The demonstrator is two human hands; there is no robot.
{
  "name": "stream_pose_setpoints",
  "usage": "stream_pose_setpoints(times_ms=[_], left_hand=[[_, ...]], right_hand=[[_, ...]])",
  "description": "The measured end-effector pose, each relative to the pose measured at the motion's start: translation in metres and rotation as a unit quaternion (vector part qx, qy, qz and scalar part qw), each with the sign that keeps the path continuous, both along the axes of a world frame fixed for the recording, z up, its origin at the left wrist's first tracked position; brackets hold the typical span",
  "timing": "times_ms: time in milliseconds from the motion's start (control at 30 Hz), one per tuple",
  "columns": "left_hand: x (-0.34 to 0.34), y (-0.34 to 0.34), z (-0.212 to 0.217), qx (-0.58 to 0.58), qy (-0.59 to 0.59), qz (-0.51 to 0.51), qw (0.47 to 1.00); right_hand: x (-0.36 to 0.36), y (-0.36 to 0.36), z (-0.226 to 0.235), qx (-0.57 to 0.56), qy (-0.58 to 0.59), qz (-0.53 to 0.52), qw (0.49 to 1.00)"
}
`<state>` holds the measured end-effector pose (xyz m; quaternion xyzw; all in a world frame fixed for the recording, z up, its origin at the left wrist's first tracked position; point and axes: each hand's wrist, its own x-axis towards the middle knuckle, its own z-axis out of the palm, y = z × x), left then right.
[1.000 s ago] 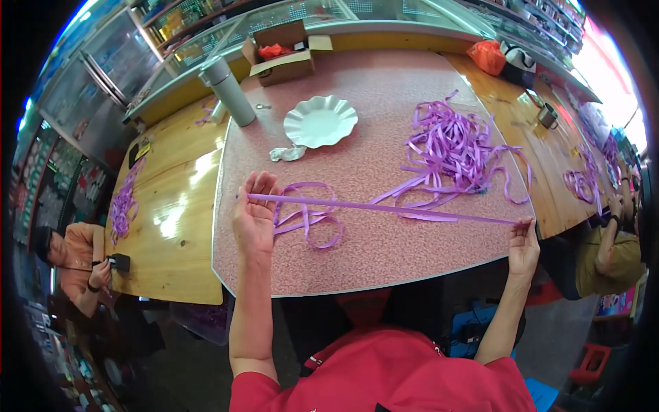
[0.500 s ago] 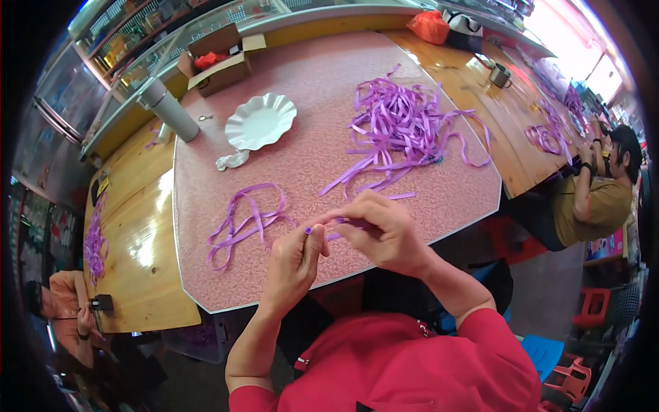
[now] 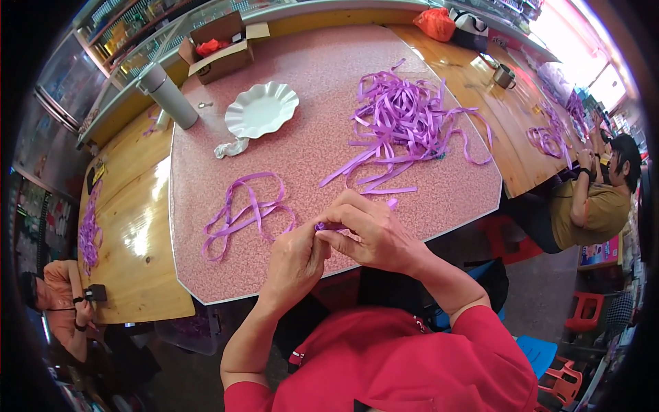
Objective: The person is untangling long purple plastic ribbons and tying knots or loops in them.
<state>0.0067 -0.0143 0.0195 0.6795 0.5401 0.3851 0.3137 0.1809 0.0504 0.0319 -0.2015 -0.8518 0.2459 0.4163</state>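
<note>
Over the near edge of the pink mat, my left hand (image 3: 294,255) is closed on a purple ribbon (image 3: 320,226) that shows as a small rolled bit at the fingertips. My right hand (image 3: 371,233) meets it there, thumb and fingers pinching the same ribbon; a short end sticks out beyond its knuckles. The fingers hide most of the held part. Left of my hands, a loose looped length of purple ribbon (image 3: 255,206) lies on the mat, one end running towards my left hand. A large tangled pile of purple ribbons (image 3: 401,113) lies farther off to the right.
A white scalloped dish (image 3: 262,111), crumpled white wrapper (image 3: 231,147), grey bottle (image 3: 168,96) and open cardboard box (image 3: 223,51) stand at the far left of the pink mat (image 3: 316,82). Two other people sit at the table's sides. A metal mug (image 3: 504,76) stands right.
My right hand has closed in against my left, its fingers now over the rolled ribbon. A ribbon end has come into sight behind the right knuckles. The view has shifted slightly.
</note>
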Motion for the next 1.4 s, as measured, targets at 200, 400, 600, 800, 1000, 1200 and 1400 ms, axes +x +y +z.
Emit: stream_pose_setpoints(times_ms=[200, 400, 600, 800, 1000, 1200, 1400], left_hand=[[0.007, 0.0, 0.017, 0.064, -0.033, 0.014, 0.997], [0.008, -0.003, -0.004, 0.015, -0.307, 0.047, 0.951], [0.004, -0.004, -0.001, -0.036, -0.378, 0.052, 0.924], [0.005, -0.006, 0.002, -0.035, -0.354, 0.037, 0.934], [0.007, -0.005, 0.004, -0.029, -0.355, 0.026, 0.934], [0.007, -0.004, 0.0, -0.02, -0.336, 0.016, 0.942], [0.007, -0.004, -0.004, 0.003, -0.319, 0.012, 0.948]], right_hand=[[0.005, 0.002, 0.0, -0.104, 0.039, -0.002, 0.994], [0.01, 0.005, -0.001, -0.162, 0.047, -0.011, 0.986], [0.018, 0.009, -0.001, -0.119, 0.079, 0.042, 0.989], [0.024, 0.0, 0.002, -0.451, 0.158, 0.07, 0.875], [0.027, 0.001, -0.006, -0.479, 0.147, 0.093, 0.86], [0.027, -0.001, -0.003, -0.48, 0.146, 0.098, 0.859], [0.025, -0.002, -0.006, -0.479, 0.151, 0.103, 0.859]])
